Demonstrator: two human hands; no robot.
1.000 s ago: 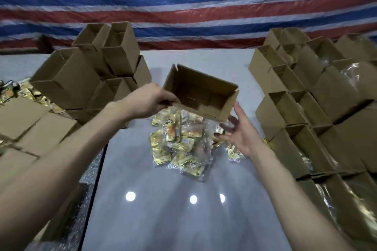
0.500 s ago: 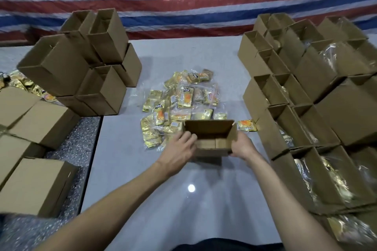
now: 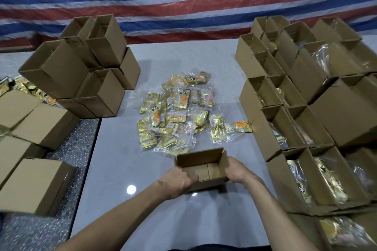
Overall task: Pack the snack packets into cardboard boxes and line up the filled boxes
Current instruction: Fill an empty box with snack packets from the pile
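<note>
An empty open cardboard box [image 3: 204, 164] stands on the grey table [image 3: 126, 161] close in front of me. My left hand [image 3: 179, 181] grips its near left corner, and my right hand [image 3: 237, 170] grips its right end wall. Just beyond the box lies a loose pile of gold and orange snack packets [image 3: 175, 116] in clear wrappers. Rows of open boxes holding packets [image 3: 318, 177] stand along the right side of the table.
A stack of empty open boxes [image 3: 81, 75] rises at the back left. More boxes [image 3: 34, 185] and some packets lie on a lower speckled surface at the left. A striped red, white and blue tarp [image 3: 183, 0] hangs behind.
The box was held up in the air by my left hand; it has come down onto the table near me, and both hands now hold it at its ends.
</note>
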